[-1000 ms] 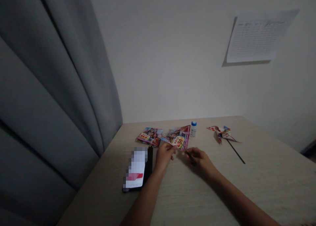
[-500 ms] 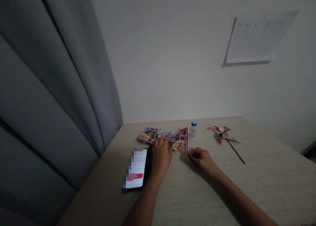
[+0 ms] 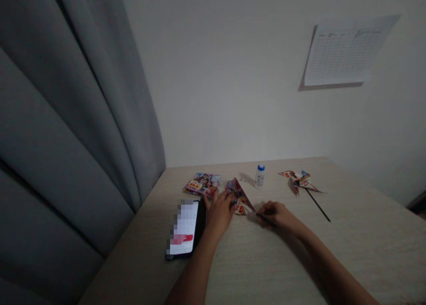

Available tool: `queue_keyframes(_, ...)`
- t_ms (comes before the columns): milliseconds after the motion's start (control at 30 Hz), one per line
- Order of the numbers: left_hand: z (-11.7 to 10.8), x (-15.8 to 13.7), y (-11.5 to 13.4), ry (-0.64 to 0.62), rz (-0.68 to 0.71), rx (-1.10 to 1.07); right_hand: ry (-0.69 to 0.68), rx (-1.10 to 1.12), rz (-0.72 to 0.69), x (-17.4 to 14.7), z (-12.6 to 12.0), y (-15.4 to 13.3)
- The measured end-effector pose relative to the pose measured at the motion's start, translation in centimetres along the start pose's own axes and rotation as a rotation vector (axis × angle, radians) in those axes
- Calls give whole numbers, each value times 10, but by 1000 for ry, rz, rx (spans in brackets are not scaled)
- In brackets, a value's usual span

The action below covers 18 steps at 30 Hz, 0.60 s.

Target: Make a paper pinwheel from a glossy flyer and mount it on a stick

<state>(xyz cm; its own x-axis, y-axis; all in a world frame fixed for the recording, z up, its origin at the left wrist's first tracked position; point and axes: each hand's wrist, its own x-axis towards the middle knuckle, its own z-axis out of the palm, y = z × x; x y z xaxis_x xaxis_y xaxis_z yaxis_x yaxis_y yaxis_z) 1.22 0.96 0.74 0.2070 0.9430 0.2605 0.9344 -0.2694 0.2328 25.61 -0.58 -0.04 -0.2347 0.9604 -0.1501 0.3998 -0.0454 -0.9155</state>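
My left hand has its outer fingers spread over the table, while thumb and forefinger hold the left side of a colourful printed paper. A corner of this paper points right, toward my right hand. That hand is closed round what look like small scissors, dark at the grip and pale at the tip; the fingers hide most of them. Left of the paper lies a stack of printed leaflets. A phone with a lit screen lies beside my left wrist.
A small clear bottle with a blue cap stands behind my right hand. On the right lies a paper pinwheel on a black stick. A wall borders the table at the back, a grey curtain at the left.
The printed paper has turned, its corner now pointing to my right hand, and it has come away from the bottle. My left hand has shifted slightly right; my right hand has moved slightly right.
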Motion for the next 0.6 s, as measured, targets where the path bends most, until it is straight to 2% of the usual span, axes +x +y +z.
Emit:
queue_keyframes(100, 3, 0, -1, -71, -8, 14, -69, 28, 1, 1, -5, 5)
queue_keyframes(367, -3, 2, -2, -78, -7, 23, -95, 22, -83, -1, -16, 1)
queue_keyframes(467, -6, 3, -1, -99, -7, 9, 88, -94, -203, -3, -23, -4)
queue_keyframes(600, -9, 4, -1, -123, 3, -24, 349, -254, -290, -2, -34, -1)
